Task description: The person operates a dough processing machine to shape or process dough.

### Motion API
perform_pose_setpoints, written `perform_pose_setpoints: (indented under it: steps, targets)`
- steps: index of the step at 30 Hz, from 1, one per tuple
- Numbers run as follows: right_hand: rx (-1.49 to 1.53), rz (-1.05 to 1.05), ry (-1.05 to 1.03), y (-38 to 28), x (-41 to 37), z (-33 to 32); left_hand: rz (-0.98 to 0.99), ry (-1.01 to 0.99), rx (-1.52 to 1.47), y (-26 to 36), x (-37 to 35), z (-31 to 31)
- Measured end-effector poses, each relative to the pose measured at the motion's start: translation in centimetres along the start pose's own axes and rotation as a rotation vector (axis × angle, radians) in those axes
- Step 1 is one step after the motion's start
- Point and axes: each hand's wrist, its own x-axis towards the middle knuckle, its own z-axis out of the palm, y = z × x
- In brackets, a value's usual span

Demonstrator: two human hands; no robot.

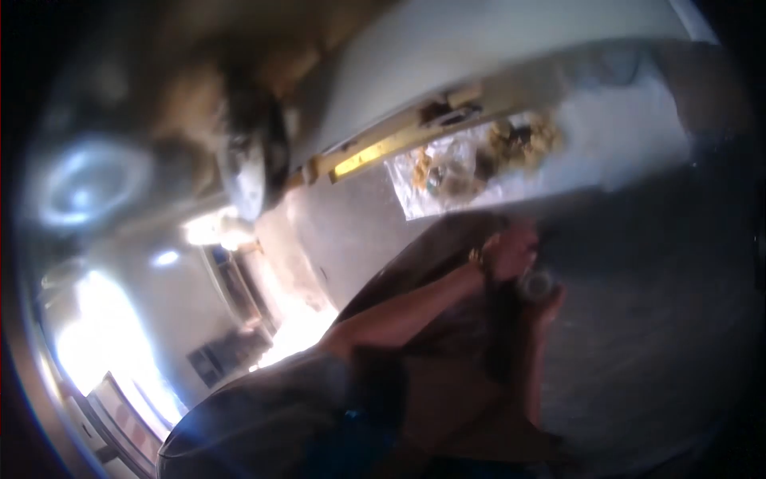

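Observation:
Near the middle right of the tilted, blurred head view, both hands meet around a small round object with a pale, ring-like end (pixel 537 284); its kind is too smeared to make out. My left hand (pixel 512 249), with a band at the wrist, has its fingers curled against the upper side of the object. From below, my right hand (pixel 548 306) wraps round the same object. Just beyond the hands lies a sheet of clear plastic (pixel 614 152), with brownish-yellow lumps (pixel 523 142) and small mixed pieces (pixel 451 174) on it.
A yellow strip (pixel 363 160) runs along a ledge beside the plastic. Above it stretches a large pale surface (pixel 479 48). A round metallic shape (pixel 88 184) is at far left, above a glaring bright opening (pixel 104 335). A dark surface (pixel 654 319) spreads at right.

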Motion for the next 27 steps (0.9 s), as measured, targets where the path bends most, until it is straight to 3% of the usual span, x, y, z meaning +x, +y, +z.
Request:
perform_pose_setpoints:
  steps: [4,6,7,8,10,14,16,18,19,20,22,23,26,27]
  targets:
    - [-0.084,-0.057,-0.226,-9.7,-8.9,6.9,0.371,0.079,0.061,7.3,-6.5,-2.8]
    - [0.368,0.218,-0.447,-12.1,-11.7,8.9,0.423,0.089,0.064,11.4,-8.8,-5.1]
    - [0.501,0.335,-0.577,-12.9,-12.2,9.0,0.447,0.069,0.075,13.1,-9.8,-6.2]
    - [0.481,0.314,-0.597,-13.4,-12.7,8.8,0.471,0.093,0.067,14.4,-10.7,-7.0]
    - [0.033,-0.037,-0.549,-15.0,-14.7,10.8,0.476,0.099,0.184,16.2,-12.0,-9.7]
    - [-0.045,-0.091,-0.624,-19.1,-20.8,13.8,0.512,0.044,0.243,19.8,-14.3,-13.5]
    - [-0.15,-0.226,-0.551,-15.5,-17.2,9.7,0.7,0.173,0.381,20.1,-15.6,-14.3]
    - [-0.099,-0.201,-0.507,-16.2,-17.9,8.0,0.774,0.193,0.276,20.6,-16.5,-15.5]
    - [0.067,-0.082,-0.523,-16.7,-19.6,9.2,0.792,0.185,0.192,20.0,-16.5,-15.1]
    - [0.079,-0.139,-0.494,-17.6,-21.5,9.6,0.851,0.161,0.178,20.5,-17.1,-15.5]
    - [0.0,-0.045,-0.491,-19.0,-25.0,10.5,0.777,0.081,0.144,21.7,-18.4,-16.8]
    - [-0.054,-0.152,-0.489,-20.0,-26.5,10.6,0.809,0.057,0.15,22.9,-19.0,-17.5]
    - [0.051,-0.203,-0.511,-20.9,-29.6,9.6,0.764,-0.004,0.04,23.9,-21.8,-19.2]
    - [0.151,-0.185,-0.404,-20.7,-30.3,8.6,0.7,-0.081,-0.098,24.0,-22.3,-19.4]
